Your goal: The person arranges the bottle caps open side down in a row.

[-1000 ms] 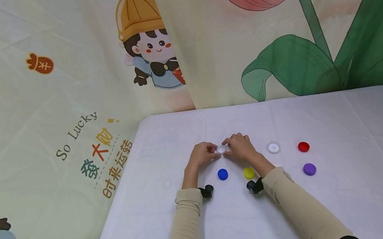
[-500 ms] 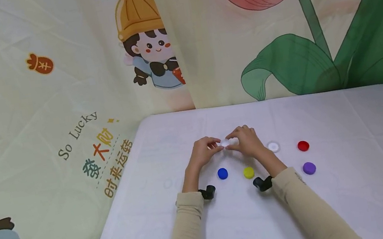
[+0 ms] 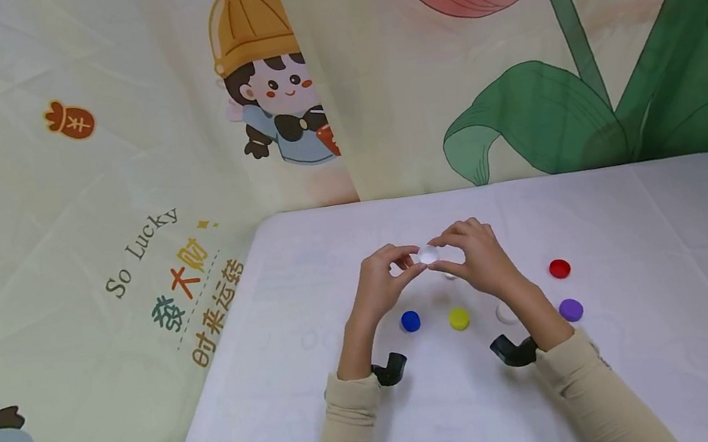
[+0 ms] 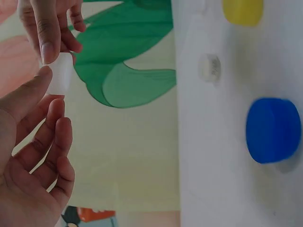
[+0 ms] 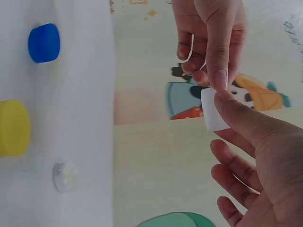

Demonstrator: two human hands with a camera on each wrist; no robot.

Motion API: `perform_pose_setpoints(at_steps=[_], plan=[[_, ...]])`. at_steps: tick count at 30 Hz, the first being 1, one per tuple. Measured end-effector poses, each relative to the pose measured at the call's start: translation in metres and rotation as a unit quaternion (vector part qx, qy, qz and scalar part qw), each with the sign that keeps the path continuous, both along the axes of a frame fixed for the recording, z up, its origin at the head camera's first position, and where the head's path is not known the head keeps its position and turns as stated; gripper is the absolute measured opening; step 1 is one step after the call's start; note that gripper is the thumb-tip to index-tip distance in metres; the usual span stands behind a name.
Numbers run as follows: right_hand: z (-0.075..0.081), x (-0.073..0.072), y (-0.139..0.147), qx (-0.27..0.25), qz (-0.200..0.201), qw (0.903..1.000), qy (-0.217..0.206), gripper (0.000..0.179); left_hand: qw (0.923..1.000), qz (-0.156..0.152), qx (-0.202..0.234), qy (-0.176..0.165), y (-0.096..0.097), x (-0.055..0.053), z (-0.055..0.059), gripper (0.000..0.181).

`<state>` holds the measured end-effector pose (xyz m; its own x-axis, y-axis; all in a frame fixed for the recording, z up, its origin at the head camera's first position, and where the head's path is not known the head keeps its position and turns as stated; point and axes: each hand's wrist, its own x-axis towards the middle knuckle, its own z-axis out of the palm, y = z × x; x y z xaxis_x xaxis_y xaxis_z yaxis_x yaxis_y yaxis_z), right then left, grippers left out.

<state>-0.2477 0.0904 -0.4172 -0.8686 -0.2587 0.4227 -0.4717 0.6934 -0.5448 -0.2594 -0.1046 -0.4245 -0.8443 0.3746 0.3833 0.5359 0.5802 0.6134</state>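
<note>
A small white, squat round piece (image 3: 428, 254) is held up above the far part of the table; its material cannot be told. My left hand (image 3: 383, 280) pinches its left side between thumb and forefinger. My right hand (image 3: 479, 254) pinches the opposite side the same way. The other fingers of both hands are loosely bent, as the left wrist view shows around the white piece (image 4: 60, 74). Below the hands lies a small whitish round container with print on its side (image 5: 65, 177), mostly hidden in the head view.
A blue round piece (image 3: 410, 321) and a yellow one (image 3: 459, 319) lie nearer on the white table (image 3: 454, 414). Beside the right forearm are a pale clear disc (image 3: 505, 314), a purple piece (image 3: 571, 309) and a red one (image 3: 559, 269). A printed curtain hangs behind.
Both hands have lifted from the table, upward and to the right, with the white piece between them. The whitish container now shows partly below them.
</note>
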Motion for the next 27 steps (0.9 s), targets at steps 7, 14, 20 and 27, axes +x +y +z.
perform_pose_setpoints(at_steps=[7,14,20,27], plan=[[0.011,0.028,0.011,-0.03,-0.002,0.999,0.034,0.035,0.9981,-0.039,0.029,0.038,0.01,0.02,0.012,0.029],[0.012,0.053,0.022,-0.051,0.001,0.9968,0.062,0.035,0.994,-0.079,0.059,0.047,0.019,0.037,0.016,0.03],[0.015,0.069,0.031,-0.066,0.001,0.9946,0.08,0.038,0.991,-0.097,0.076,0.052,0.027,0.05,0.019,0.031],[0.013,0.076,0.037,-0.065,-0.005,0.9949,0.077,0.038,0.9899,-0.107,0.076,0.054,0.032,0.055,0.018,0.031]])
